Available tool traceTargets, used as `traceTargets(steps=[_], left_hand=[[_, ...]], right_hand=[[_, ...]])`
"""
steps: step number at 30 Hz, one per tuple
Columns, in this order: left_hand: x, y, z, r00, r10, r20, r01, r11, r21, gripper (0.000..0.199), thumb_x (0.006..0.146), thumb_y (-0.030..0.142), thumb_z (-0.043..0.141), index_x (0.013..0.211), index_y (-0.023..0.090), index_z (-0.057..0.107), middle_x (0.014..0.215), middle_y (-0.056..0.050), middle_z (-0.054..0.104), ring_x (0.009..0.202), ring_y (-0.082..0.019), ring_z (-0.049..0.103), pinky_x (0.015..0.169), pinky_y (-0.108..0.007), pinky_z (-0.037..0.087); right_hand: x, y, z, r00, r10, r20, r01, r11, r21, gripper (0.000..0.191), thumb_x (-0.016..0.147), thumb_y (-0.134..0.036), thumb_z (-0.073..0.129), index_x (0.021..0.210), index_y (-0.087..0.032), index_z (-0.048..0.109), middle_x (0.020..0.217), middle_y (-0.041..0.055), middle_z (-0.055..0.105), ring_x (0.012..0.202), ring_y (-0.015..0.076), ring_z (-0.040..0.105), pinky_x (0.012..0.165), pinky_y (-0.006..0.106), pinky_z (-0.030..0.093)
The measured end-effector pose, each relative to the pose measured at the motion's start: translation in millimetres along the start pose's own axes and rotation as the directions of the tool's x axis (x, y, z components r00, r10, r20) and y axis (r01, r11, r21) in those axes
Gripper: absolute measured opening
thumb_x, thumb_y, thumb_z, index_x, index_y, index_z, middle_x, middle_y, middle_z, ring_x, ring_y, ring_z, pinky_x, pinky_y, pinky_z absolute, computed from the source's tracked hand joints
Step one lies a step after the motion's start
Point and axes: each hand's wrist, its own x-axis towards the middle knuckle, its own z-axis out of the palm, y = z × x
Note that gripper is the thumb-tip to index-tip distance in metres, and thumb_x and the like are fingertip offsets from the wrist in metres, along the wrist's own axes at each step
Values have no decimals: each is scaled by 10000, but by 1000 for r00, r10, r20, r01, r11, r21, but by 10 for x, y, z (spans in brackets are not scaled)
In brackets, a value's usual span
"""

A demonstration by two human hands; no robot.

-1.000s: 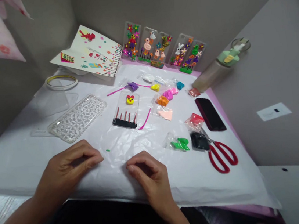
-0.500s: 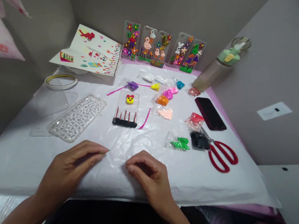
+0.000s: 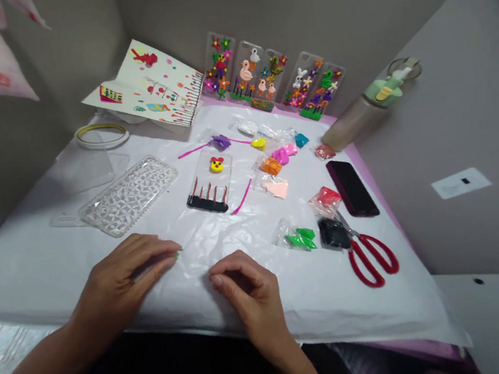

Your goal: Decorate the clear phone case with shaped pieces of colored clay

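My left hand (image 3: pixel 125 275) rests on the white-covered table, its thumb and fingertips closed on a tiny bit of green clay (image 3: pixel 177 254). To its right my right hand (image 3: pixel 248 292) is curled, thumb tip against the index finger; anything between them is too small to make out. Beyond both hands lies a clear phone case (image 3: pixel 210 183) with a black clay strip, thin reddish stems and a yellow face with red on top. A pink clay strand (image 3: pixel 242 197) lies beside it. Packets of green clay (image 3: pixel 301 240) and black clay (image 3: pixel 333 234) are right of my right hand.
Red-handled scissors (image 3: pixel 373 259) and a dark phone (image 3: pixel 352 188) lie at the right. A textured clear case (image 3: pixel 130 196) is at the left. Decorated cases (image 3: pixel 256 74) and a drawing (image 3: pixel 157 91) stand at the back, near a bottle (image 3: pixel 355 116). Several clay packets lie mid-table.
My left fingertips have shifted slightly, and more of the green bit shows between them. My right hand has barely moved.
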Motion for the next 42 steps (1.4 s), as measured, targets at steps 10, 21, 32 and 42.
traceTargets(steps=[10,21,32,42], left_hand=[[76,-30,20,984,178,-22,-175,980,93,70,1004,333,646,991,308,711,879,35,740,851,-222,665,1013,-456,466],[124,4,43,992,122,3,-120,971,206,101,979,367,624,944,326,709,842,15,736,870,-255,681,1106,-558,398],[130,3,55,985,172,16,-169,944,285,122,978,356,612,931,303,711,845,-5,724,855,-272,685,1088,-590,403],[103,46,44,984,174,48,-180,925,333,111,984,358,600,951,314,696,874,-21,713,871,-278,676,1106,-620,389]], right_hand=[[4,21,-4,999,-31,9,31,1000,-6,117,915,-155,707,883,-240,781,848,0,732,805,153,650,751,281,497],[-6,4,0,1000,-23,14,23,1000,-8,116,916,-162,710,879,-242,785,849,9,739,806,168,655,778,307,519],[-7,-2,-8,999,-41,33,41,999,-16,119,927,-152,702,890,-236,779,855,5,735,817,158,657,781,293,512],[-2,2,-3,1000,-20,23,21,1000,-11,118,919,-171,706,897,-251,790,856,7,738,806,166,657,782,309,526]])
